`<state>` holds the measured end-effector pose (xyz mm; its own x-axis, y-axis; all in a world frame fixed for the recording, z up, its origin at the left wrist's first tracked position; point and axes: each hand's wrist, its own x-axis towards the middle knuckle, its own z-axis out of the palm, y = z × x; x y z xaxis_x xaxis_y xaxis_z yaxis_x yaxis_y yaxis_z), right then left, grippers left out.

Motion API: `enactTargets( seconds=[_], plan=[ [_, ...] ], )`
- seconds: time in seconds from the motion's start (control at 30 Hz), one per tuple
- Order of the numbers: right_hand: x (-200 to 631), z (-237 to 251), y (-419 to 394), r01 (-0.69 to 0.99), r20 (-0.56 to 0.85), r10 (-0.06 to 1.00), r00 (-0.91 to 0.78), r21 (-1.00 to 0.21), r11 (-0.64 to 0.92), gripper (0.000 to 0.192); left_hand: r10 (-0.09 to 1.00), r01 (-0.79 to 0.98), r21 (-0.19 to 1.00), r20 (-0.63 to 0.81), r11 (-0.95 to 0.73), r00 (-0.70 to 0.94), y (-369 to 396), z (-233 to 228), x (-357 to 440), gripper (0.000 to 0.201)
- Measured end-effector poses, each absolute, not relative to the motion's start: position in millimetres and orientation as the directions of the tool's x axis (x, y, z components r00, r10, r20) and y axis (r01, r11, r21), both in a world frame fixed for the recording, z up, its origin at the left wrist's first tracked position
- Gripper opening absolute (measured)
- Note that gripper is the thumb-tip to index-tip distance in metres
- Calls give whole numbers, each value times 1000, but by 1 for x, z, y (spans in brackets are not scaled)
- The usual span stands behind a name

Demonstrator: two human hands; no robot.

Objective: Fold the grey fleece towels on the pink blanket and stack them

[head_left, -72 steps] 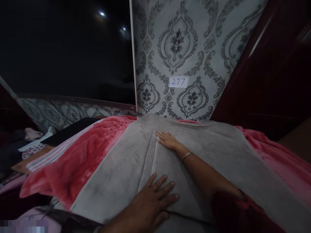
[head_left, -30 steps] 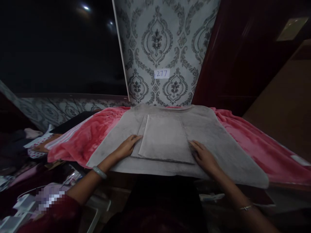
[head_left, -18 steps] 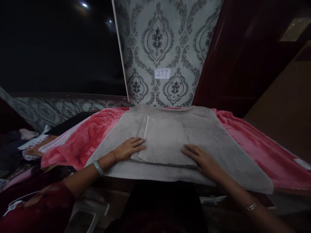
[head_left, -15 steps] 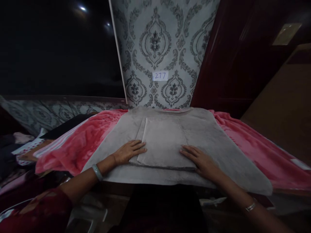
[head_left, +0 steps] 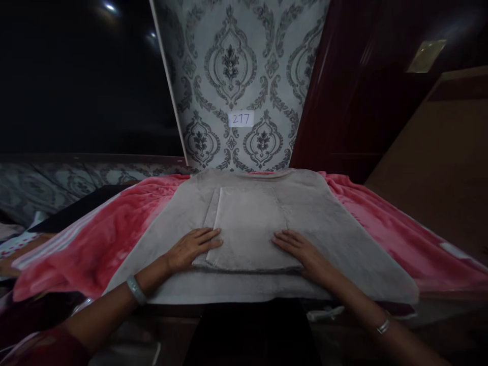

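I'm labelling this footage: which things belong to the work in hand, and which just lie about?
In hand:
rectangular layered grey plush cloth, left hand and right hand touching it
larger grey plush sheet beneath

Apparently just about:
pink-red plush blanket
white paper label reading 277
large black screen

Count: 1 left hand [head_left: 188, 250], 1 right hand [head_left: 303, 251], 2 bracelets [head_left: 136, 290] (1 greenish, 1 silvery), 1 folded grey cloth [head_left: 247, 223], 1 grey spread [head_left: 328, 239], 1 label [head_left: 241, 119], 1 screen [head_left: 84, 81].

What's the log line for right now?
left hand: open, on left side of layered gray cloth | right hand: open, on its right side | beneath: larger gray sheet | either side: pink blanket
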<state>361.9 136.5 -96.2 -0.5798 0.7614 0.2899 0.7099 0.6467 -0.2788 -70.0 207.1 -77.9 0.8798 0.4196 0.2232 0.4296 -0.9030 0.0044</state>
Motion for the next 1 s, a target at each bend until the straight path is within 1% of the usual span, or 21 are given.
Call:
enactTargets(
  seconds=[0.13,0.27,0.37,0.43,0.57,0.73,0.87,1.0],
  plan=[
    [357,-102,133,693,322,770,-551,-338,637,95,409,429,-13,276,-903,870,209,-85,-71,71],
    [356,-116,132,674,372,781,-502,-397,623,102,392,426,-23,351,-904,850,212,-98,-72,71],
    [356,-121,132,667,388,789,-477,-424,612,103,361,420,-59,414,-906,836,215,-105,-72,64],
    [356,-121,131,661,389,790,-474,-435,611,103,355,422,-77,421,-903,835,215,-105,-73,62],
    [355,-118,131,651,390,794,-466,-457,607,97,356,422,-71,422,-904,834,214,-100,-73,64],
    [351,-111,132,645,386,801,-458,-475,598,91,321,417,-107,478,-903,817,211,-95,-72,60],
    [350,-106,134,651,389,799,-458,-466,599,83,337,456,-134,499,-880,798,211,-98,-71,52],
    [348,-102,134,654,365,809,-461,-476,587,79,319,448,-141,520,-883,792,218,-105,-72,52]
  ],
)
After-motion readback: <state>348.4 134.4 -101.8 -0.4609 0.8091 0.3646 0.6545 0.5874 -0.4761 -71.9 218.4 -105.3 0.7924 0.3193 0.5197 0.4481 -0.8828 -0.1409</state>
